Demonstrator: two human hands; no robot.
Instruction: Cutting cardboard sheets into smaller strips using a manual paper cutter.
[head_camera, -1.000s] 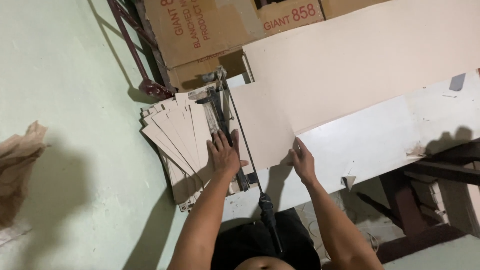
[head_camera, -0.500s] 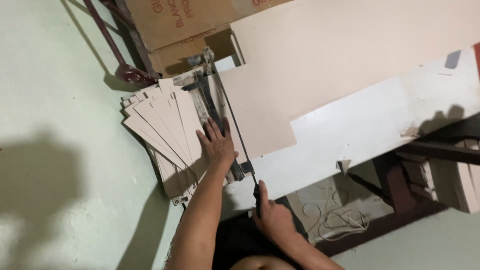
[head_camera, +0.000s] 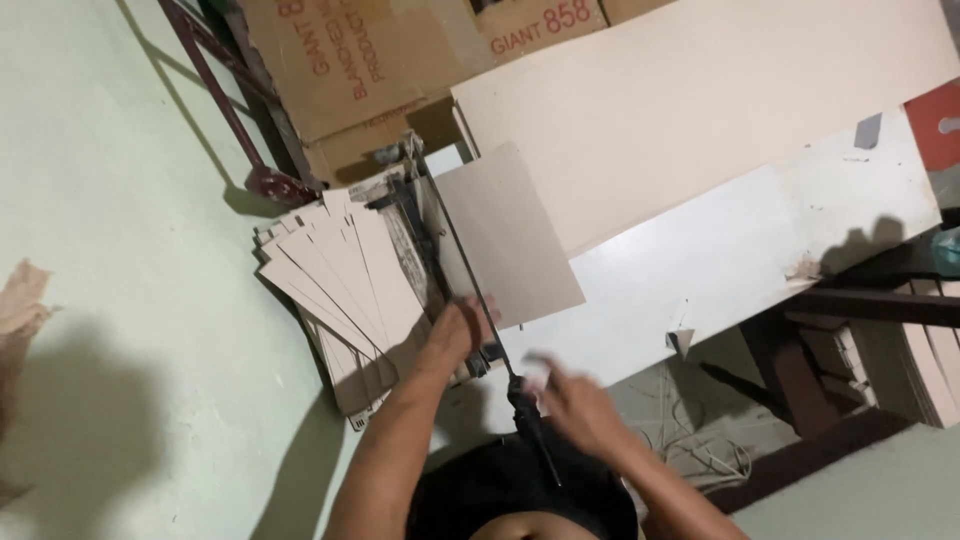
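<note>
Small workshop / cutting station, prob. cardboard or paperboard work. Manual lever paper cutter (head_camera: 440, 270) on white worktable (head_camera: 720, 260), long blade arm w/ black handle (head_camera: 530, 425). Fanned stack of cut beige strips (head_camera: 340, 290) beside cutter, large beige sheets (head_camera: 700, 100) across table. Brown shipping cartons (head_camera: 340, 70) stacked behind. Pale green concrete-type floor (head_camera: 110, 200), dark red metal frame (head_camera: 230, 110), loose cord (head_camera: 690, 440) under table. Rough, storage-like, not domestic.

The fanned card strips (head_camera: 340, 290) lie left of the cutter (head_camera: 440, 270); the card sheet (head_camera: 505, 240) lies right, on the counter (head_camera: 720, 260).
</note>
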